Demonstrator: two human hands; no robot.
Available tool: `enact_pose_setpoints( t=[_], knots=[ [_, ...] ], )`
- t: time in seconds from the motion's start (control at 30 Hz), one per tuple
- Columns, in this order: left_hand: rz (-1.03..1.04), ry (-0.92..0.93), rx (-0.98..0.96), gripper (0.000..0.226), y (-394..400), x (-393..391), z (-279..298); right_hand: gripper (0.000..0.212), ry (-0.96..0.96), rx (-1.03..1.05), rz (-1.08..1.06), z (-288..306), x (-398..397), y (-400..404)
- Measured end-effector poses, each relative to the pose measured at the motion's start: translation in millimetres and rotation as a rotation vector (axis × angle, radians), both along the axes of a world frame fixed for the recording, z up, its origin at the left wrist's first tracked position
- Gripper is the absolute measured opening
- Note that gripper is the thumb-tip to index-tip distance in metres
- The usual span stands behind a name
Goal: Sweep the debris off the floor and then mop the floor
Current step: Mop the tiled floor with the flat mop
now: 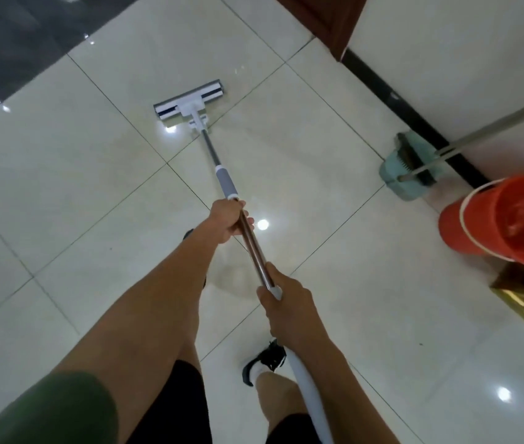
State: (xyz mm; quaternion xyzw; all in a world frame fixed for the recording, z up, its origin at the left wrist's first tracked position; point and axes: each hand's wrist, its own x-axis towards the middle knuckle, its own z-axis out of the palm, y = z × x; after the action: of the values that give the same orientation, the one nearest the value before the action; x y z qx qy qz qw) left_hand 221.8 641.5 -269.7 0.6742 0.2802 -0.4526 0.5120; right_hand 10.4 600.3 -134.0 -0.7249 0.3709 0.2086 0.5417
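Two hands grip the long silver metal pole of a flat white-and-grey mop (190, 102); the left hand (227, 221) curls round the pole just below its grey sleeve, the right hand (281, 298) wraps the pole's white upper end nearer the body; the mop head lies flat on the glossy cream tiled floor (62, 187) toward 11 o'clock; at 3 o'clock an orange plastic bucket (507, 219) stands near the wall, with a pale green dustpan and broom (406, 168) just beside it toward 2 o'clock; a black shoe (267, 360) shows at 6 o'clock.
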Motion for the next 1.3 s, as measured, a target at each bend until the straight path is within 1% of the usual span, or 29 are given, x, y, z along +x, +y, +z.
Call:
enact_pose_setpoints(
  t=[0.2,0.37,0.5,0.63,0.77,0.87,0.97,1.03,1.17,1.3],
  knots=[
    [0.040,-0.023,0.027,0.007,5,27,-8,0.047,0.008,-0.023,0.017,-9,27,17],
    [0.059,-0.048,0.034,0.006,9,86,-19,0.052,-0.013,-0.008,-0.007,-16,85,31],
    [0.045,-0.068,0.032,0.006,2,175,-34,0.052,-0.024,-0.020,-0.012,-35,171,31],
    [0.011,-0.090,0.052,0.008,-20,302,-44,0.053,-0.043,0.028,-0.053,-46,293,14],
    [-0.042,-0.125,0.059,0.009,-41,424,-42,0.055,-0.064,0.068,-0.093,-57,416,-6],
    [-0.084,-0.128,0.053,0.016,-46,475,-38,0.055,-0.059,0.090,-0.131,-59,466,-12],
    [-0.122,-0.108,0.046,0.016,-45,483,-35,0.055,-0.007,0.075,-0.127,-54,472,-10],
    [-0.130,-0.100,0.046,0.010,-41,476,-33,0.055,0.031,0.080,-0.139,-50,465,-5],
    [-0.134,-0.101,0.029,0.006,-33,457,-23,0.054,0.039,0.067,-0.166,-37,446,8],
    [-0.214,-0.091,0.033,0.020,-28,409,-14,0.051,0.046,0.074,-0.238,-19,398,20]
  ],
)
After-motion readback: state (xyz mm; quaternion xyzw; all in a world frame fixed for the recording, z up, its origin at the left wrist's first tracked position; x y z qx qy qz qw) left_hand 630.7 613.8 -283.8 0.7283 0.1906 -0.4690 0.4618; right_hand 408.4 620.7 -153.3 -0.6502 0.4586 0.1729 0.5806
